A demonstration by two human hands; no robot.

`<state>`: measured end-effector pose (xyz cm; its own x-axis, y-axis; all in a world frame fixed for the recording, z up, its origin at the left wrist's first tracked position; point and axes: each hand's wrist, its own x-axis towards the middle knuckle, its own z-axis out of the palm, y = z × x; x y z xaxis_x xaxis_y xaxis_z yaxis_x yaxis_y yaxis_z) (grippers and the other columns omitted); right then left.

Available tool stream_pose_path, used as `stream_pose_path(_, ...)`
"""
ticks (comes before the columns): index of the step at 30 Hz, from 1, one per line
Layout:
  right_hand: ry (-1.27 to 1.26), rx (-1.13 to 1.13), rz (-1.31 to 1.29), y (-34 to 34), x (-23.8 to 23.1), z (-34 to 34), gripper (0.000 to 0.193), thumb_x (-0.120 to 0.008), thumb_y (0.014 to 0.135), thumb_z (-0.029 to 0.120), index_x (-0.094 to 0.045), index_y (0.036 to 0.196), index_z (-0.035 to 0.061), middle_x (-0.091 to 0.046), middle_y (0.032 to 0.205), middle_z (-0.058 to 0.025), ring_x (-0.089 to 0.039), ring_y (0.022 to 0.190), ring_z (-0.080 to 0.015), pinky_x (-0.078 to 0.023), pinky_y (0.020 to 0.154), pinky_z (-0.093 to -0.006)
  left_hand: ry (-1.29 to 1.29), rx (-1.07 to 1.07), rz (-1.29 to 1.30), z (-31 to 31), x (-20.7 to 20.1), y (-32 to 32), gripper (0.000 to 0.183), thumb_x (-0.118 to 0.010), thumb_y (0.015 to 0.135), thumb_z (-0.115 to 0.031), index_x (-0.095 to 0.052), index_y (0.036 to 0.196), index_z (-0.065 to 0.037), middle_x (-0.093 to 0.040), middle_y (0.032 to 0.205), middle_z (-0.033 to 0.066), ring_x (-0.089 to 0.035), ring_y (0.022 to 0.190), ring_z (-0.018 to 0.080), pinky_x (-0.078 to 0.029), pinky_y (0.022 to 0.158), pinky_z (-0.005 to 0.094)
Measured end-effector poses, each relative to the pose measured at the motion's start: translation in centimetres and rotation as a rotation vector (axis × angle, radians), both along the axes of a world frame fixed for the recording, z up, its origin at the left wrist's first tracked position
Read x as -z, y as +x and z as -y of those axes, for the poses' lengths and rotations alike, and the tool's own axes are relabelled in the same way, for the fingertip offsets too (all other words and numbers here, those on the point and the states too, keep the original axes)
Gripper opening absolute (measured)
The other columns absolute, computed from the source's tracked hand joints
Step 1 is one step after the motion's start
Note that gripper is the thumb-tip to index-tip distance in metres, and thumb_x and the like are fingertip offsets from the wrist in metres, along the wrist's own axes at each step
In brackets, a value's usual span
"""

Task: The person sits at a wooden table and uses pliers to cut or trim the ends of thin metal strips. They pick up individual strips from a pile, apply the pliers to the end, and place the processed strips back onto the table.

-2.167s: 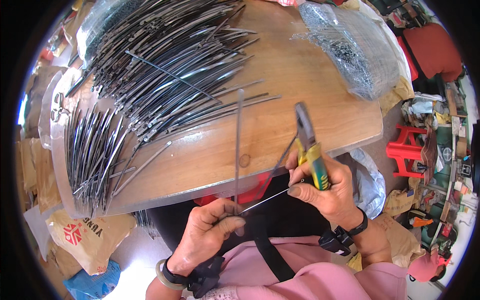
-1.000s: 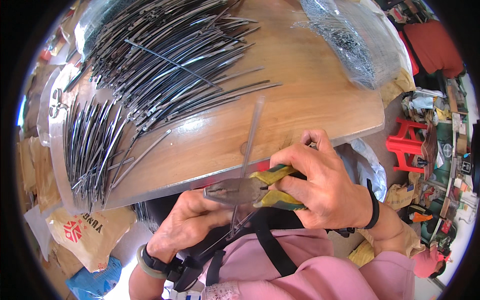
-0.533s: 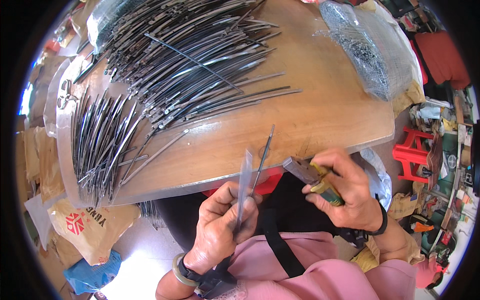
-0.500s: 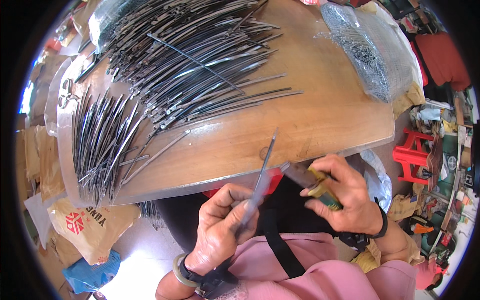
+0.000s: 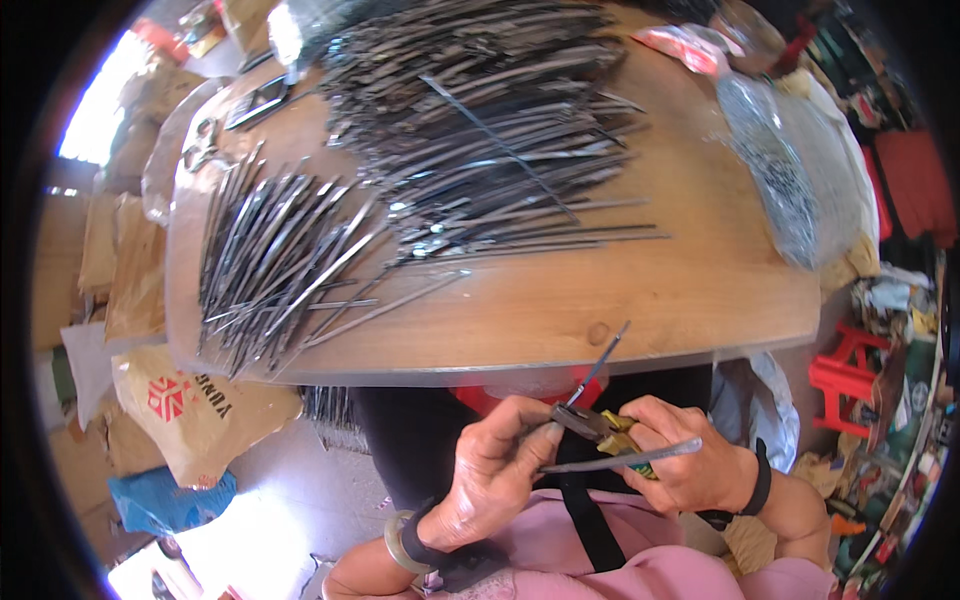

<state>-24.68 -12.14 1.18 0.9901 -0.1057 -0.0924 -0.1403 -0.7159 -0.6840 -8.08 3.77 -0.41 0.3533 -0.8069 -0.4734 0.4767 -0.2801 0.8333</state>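
Observation:
My left hand (image 5: 495, 460) pinches a thin dark metal strip (image 5: 604, 360), whose far end points up toward the table edge. A flat grey strip end (image 5: 630, 458) also sticks out from these fingers, passing in front of my right hand; whether both belong to one bent piece I cannot tell. Closed around pliers (image 5: 588, 422) with yellow-green handles, my right hand (image 5: 700, 465) holds their jaws at the left fingertips, against the dark strip. The fingers hide part of the jaws' contact.
On the wooden table (image 5: 700, 300) lie a big heap of metal strips (image 5: 480, 130) and a smaller pile (image 5: 285, 260). Scissors (image 5: 203, 145) rest at the far left, plastic-wrapped material (image 5: 780, 170) at the right. A red stool (image 5: 848, 375) stands right of the table, a printed bag (image 5: 190, 410) at left.
The pliers have come left from apart to meet the strip at my left fingertips. A grey strip end now points right across my right hand. The whole view has shifted.

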Motion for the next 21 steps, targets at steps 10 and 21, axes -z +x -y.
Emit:
stream_pose_path(10, 0.164, 0.547, 0.180, 4.1, -0.3, 2.4, 0.026, -0.071, 0.084, 0.018, -0.062, 0.099, -0.0006, -0.063, 0.092, -0.0150, -0.065, 0.074, -0.0290, -0.050, 0.069, -0.0370, 0.139, -0.351, 0.568, -3.6, -3.7, 11.0, 0.006, -0.060, 0.095, -0.003, -0.062, 0.100, -0.003, -0.056, 0.074, -0.0030, -0.049, 0.067, 0.0037, -0.039, 0.057, 0.0188)
stream_pose_path(21, -0.100, 0.784, 0.324, 0.9, 2.6, 8.1, 0.031, -0.069, 0.087, 0.026, -0.061, 0.085, -0.0037, -0.060, 0.092, -0.0157, -0.059, 0.083, -0.0278, -0.046, 0.076, -0.0369, 0.314, 0.085, 1.738, -3.9, -2.9, 19.1, 0.058, -0.074, 0.076, -0.020, -0.054, 0.127, -0.001, -0.050, 0.124, 0.0203, -0.045, 0.117, 0.0394, -0.033, 0.101, 0.0489)
